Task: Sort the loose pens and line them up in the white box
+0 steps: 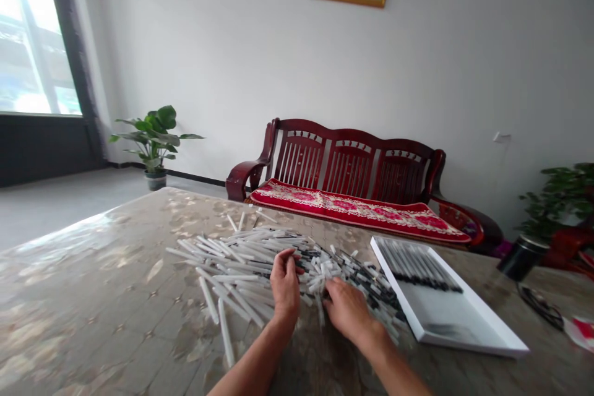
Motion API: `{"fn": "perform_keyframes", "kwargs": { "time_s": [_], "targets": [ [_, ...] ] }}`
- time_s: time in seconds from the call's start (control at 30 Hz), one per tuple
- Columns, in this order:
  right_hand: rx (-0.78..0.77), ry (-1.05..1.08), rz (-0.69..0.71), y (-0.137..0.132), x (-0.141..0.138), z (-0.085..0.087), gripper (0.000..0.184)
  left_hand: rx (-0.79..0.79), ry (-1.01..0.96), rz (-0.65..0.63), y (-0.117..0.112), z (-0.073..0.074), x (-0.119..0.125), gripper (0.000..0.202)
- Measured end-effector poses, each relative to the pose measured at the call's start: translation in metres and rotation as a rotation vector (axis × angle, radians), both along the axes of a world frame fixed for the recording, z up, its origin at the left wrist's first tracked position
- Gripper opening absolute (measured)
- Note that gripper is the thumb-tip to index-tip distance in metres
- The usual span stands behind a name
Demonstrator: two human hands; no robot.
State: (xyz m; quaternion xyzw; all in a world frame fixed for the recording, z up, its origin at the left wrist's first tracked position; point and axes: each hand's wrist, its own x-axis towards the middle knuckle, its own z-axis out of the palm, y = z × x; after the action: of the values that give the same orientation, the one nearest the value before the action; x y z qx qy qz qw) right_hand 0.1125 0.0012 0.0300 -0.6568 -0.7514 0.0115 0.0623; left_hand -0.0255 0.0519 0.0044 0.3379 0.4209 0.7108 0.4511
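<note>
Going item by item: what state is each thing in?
White tubes: loose, heaped at angles
Small parts: loose, heaped
Left hand: at the heap, fingers curled; grip unclear
Right hand: at the small parts, fingers bent; grip unclear
White box: open, partly filled
Dark-ended tubes: in a row inside
Red cover: spread on the bench
Potted plant: upright

Both my forearms are bare and reach in from the lower edge, the left forearm (257, 356) slanting rightward and the right forearm (392, 356) leftward. My left hand (284, 284) stands on edge, its fingers bent inward toward the right. My right hand (348, 306) sits lower, back uppermost, fingers curled under; grip closure of either hand not discernible.
</note>
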Motion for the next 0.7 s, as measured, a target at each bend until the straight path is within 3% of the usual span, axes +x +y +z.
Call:
{"fn": "perform_keyframes", "kwargs": {
  "time_s": [0.17, 0.27, 0.47, 0.7],
  "targets": [
    [-0.084, -0.159, -0.052, 0.002, 0.003, 0.011, 0.032, -0.003, -0.031, 0.083, 0.006, 0.004, -0.010, 0.026],
    [-0.047, -0.173, -0.078, 0.007, -0.001, 0.018, 0.033, -0.016, -0.076, 0.128, 0.011, 0.004, -0.015, 0.026],
    [0.044, -0.014, -0.043, 0.032, -0.035, 0.023, 0.019, -0.007, -0.087, 0.166, 0.015, 0.000, -0.015, 0.028],
    [-0.004, -0.031, 0.058, 0.047, -0.067, 0.024, 0.024, 0.003, -0.074, 0.182, 0.015, 0.000, -0.017, 0.025]
  ]
}}
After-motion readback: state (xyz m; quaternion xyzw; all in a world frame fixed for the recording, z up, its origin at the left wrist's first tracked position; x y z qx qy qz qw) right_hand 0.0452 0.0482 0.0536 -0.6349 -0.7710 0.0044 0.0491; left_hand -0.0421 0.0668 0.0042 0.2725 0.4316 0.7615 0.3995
